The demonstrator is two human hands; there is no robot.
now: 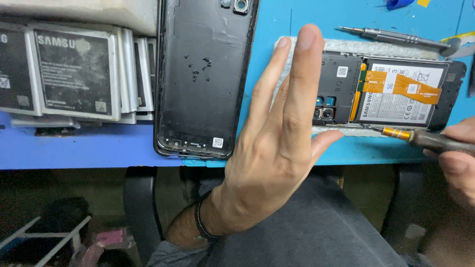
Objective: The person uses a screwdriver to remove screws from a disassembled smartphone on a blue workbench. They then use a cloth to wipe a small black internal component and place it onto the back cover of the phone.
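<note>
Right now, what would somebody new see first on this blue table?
First, the person's open left hand, raised with fingers spread, in the middle. Behind it on the bright blue work table lies an opened black phone showing its grey battery and orange ribbon cable; the right hand holds a dark screwdriver with a gold collar at its edge. Left of it lies a black plastic back cover with tiny screws on it.

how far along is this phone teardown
Done: the black back cover is off and lies inside up, with tiny loose screws on it. In hand: the right hand holds a screwdriver with its tip at the opened phone's lower edge; the left hand is raised open above it. Left: battery and orange flex cable sit in place.
</note>
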